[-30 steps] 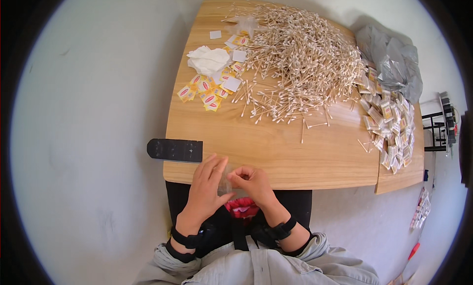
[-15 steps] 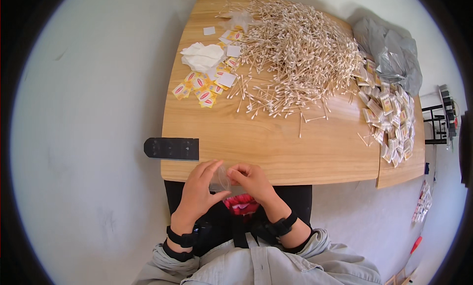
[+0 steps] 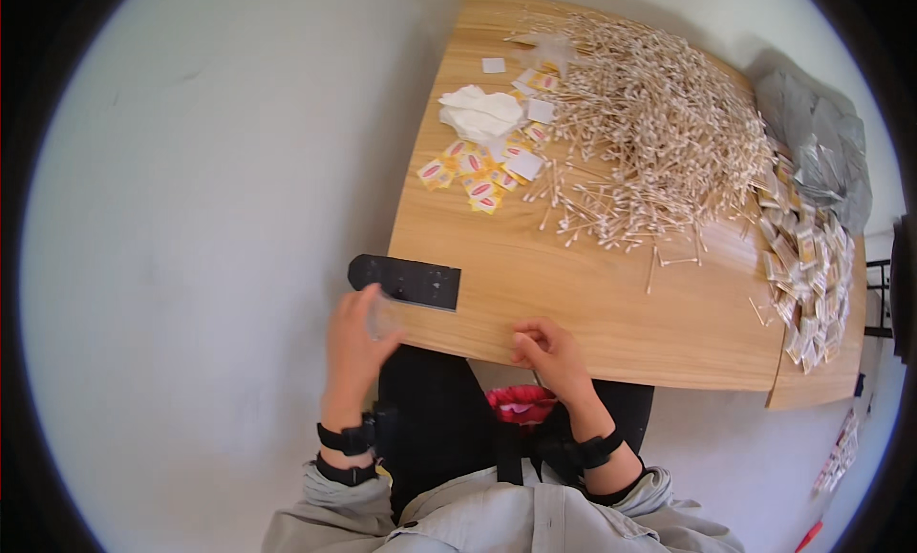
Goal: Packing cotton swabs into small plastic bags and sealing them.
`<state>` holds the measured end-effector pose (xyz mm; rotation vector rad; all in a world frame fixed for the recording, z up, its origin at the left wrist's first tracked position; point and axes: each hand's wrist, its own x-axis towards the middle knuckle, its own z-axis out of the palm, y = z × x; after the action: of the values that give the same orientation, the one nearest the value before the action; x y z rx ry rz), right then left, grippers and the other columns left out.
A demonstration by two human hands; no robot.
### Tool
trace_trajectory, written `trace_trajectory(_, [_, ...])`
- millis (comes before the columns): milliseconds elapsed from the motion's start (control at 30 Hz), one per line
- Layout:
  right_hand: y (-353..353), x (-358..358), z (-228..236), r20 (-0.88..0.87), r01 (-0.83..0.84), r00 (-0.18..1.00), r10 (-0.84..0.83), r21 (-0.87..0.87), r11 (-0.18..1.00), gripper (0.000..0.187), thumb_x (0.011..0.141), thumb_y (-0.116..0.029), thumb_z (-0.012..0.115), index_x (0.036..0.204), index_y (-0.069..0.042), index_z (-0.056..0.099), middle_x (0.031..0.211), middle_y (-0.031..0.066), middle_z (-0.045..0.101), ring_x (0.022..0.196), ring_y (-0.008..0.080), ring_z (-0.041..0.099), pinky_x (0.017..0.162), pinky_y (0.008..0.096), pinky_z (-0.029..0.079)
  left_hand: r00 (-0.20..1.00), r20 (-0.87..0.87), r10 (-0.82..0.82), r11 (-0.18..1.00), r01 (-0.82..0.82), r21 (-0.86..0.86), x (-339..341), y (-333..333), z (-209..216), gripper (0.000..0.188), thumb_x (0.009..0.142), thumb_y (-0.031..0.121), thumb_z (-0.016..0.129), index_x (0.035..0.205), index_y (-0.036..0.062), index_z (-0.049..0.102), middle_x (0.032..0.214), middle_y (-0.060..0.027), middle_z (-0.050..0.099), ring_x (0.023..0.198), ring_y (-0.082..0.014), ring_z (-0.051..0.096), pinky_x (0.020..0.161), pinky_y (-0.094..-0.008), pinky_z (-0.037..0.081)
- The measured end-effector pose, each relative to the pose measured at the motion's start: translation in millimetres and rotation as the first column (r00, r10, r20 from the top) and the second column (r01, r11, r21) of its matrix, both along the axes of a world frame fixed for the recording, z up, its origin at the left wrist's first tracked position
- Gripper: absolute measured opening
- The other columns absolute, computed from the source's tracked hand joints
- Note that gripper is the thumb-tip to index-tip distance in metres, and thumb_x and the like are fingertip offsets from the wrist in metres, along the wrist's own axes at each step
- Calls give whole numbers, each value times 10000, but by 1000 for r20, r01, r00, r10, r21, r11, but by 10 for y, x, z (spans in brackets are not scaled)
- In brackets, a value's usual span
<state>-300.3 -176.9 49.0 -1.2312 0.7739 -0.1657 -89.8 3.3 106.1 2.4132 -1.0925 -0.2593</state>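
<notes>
My left hand [image 3: 357, 341] is at the table's left front edge, beside a black flat strip [image 3: 406, 280]. Its thumb and fingers curve around a clear plastic piece [image 3: 383, 317], see-through and somewhat blurred, whose exact kind I cannot tell. My right hand [image 3: 554, 358] is over the front edge of the table, some way to the right, with its fingers curled in. What it holds, if anything, is hidden. Farther back lies a large heap of cotton swabs [image 3: 659, 123], with loose swabs along its near side.
On the wooden table [image 3: 573, 295], yellow-and-white printed cards [image 3: 482, 185] and a crumpled white tissue [image 3: 480, 113] lie at the far left. Small packs of swabs [image 3: 812, 266] are piled at the right, below a grey plastic bag [image 3: 817, 138]. A wall [image 3: 210, 219] stands left.
My hands have come apart: the left has moved left with the clear plastic piece, the right remains near the table edge. The view has turned, shifting the table rightward.
</notes>
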Motion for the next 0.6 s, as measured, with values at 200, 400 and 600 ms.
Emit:
trace_trajectory(200, [2, 85, 57, -57, 0, 998, 4, 69, 998, 207, 946, -149, 566, 1083, 4, 587, 779, 38, 619, 684, 101, 625, 586, 212, 481, 968, 47, 247, 957, -251, 145, 627, 448, -441, 618, 663, 167, 790, 1211, 17, 545, 1084, -138, 580, 1040, -320, 556, 887, -392, 459])
trace_trajectory(400, [-25, 37, 2, -53, 20, 998, -16, 76, 997, 186, 949, -152, 559, 1067, -13, 596, 773, 25, 615, 668, 101, 628, 575, 206, 480, 986, 102, 135, 982, -147, 117, 821, 200, -451, 620, 653, 144, 784, 1210, 17, 545, 1096, -133, 563, 1060, -315, 539, 897, -386, 456])
trace_trajectory(600, [-24, 45, -5, -53, 20, 998, -16, 63, 998, 185, 949, -142, 553, 1050, 7, 598, 762, 43, 621, 659, 115, 637, 570, 217, 494, 978, 184, -94, 980, 58, 191, 947, 108, -157, 657, 603, 101, 811, 1203, 32, 551, 1076, -113, 558, 1030, -311, 537, 878, -382, 459])
